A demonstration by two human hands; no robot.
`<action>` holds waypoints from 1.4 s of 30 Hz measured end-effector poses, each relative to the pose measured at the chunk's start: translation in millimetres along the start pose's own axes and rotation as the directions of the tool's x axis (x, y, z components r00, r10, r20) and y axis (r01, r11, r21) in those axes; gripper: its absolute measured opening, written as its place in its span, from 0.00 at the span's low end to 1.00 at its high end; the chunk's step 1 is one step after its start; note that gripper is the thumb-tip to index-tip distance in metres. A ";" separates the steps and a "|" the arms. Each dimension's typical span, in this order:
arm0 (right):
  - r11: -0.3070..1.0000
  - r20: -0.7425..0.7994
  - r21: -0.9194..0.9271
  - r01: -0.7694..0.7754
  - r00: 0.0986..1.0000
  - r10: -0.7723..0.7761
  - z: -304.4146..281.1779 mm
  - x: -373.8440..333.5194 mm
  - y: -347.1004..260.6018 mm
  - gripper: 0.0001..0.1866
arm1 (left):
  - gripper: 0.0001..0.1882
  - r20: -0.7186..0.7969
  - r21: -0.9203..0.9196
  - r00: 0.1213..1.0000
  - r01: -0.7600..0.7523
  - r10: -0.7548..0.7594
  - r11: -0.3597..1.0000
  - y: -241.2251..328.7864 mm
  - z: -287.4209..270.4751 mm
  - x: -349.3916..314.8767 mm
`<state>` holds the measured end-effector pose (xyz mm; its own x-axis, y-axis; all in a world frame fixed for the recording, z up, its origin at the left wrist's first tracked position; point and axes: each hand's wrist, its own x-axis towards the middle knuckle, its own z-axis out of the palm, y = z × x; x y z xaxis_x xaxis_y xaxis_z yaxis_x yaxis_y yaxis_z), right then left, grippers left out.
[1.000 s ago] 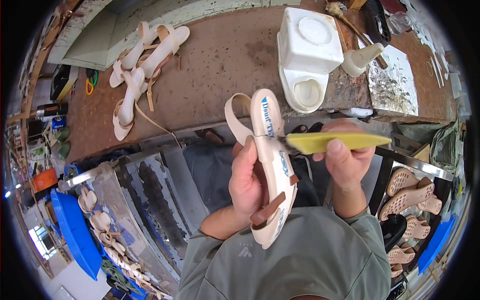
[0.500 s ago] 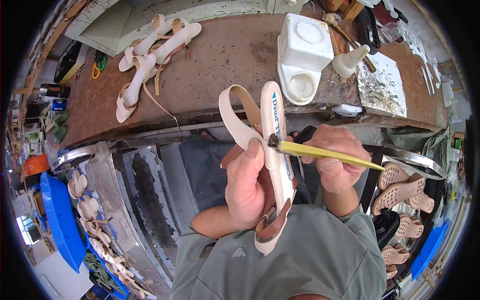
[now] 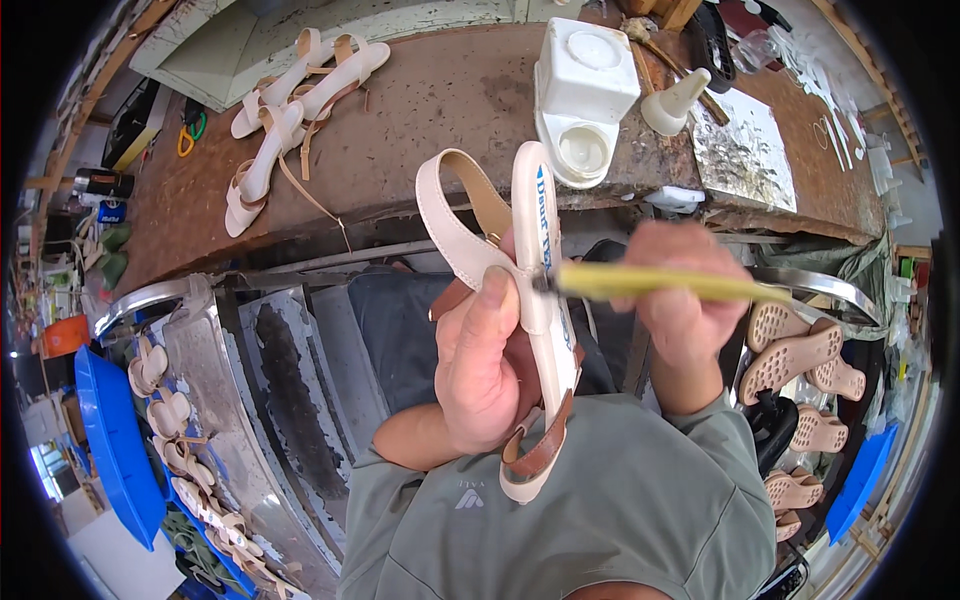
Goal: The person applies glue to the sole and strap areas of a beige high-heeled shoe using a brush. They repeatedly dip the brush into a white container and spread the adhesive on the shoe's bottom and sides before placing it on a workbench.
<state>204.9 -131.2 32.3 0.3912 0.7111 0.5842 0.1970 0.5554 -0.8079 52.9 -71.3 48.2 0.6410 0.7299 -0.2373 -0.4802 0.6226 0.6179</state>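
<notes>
A pale beige sandal (image 3: 541, 210) is gripped in my left hand (image 3: 482, 365), held up in front of my chest with its thumb pressed on the upper. The sandal's wide strap loops out to the left, and a brown-lined strap hangs at its lower end. Between the fingers of my right hand (image 3: 685, 290), smeared by motion, is a brush (image 3: 655, 281) with a yellow handle. The brush's dark tip touches or nearly touches the sandal's insole beside the strap.
On the brown bench stand a white container with a round cup (image 3: 588, 75) and a white nozzle (image 3: 675, 102). Several sandals (image 3: 268, 150) lie at the far left. More sandals (image 3: 170, 412) line the left side; soles (image 3: 795, 362) stack at right. Blue trays (image 3: 115, 440) flank me.
The brush has shifted slightly with my right hand, which is now blurred. The whole scene has moved a little left and up in view. My left hand still grips the sandal.
</notes>
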 end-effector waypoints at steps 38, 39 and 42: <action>0.980 0.109 0.067 0.188 0.975 -0.194 -6.3 -52.9 -14.6 0.10 | 0.23 0.018 0.004 0.985 -0.173 0.173 0.985 -6.1 8.4 -7.9; 0.979 0.123 0.067 0.193 0.972 -0.200 -7.9 -52.8 -15.6 0.10 | 0.23 0.008 0.010 0.986 -0.168 0.168 0.986 -5.9 9.7 -8.6; 0.975 0.132 0.089 0.203 0.968 -0.213 -10.4 -52.9 -19.0 0.10 | 0.22 -0.021 0.070 0.981 -0.192 0.194 0.979 -7.3 14.0 -10.3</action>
<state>189.8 -183.9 15.9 0.2185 0.6267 0.7480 0.1915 0.7241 -0.6626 58.2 -87.3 56.7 0.5229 0.8426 -0.1287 -0.5515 0.4496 0.7026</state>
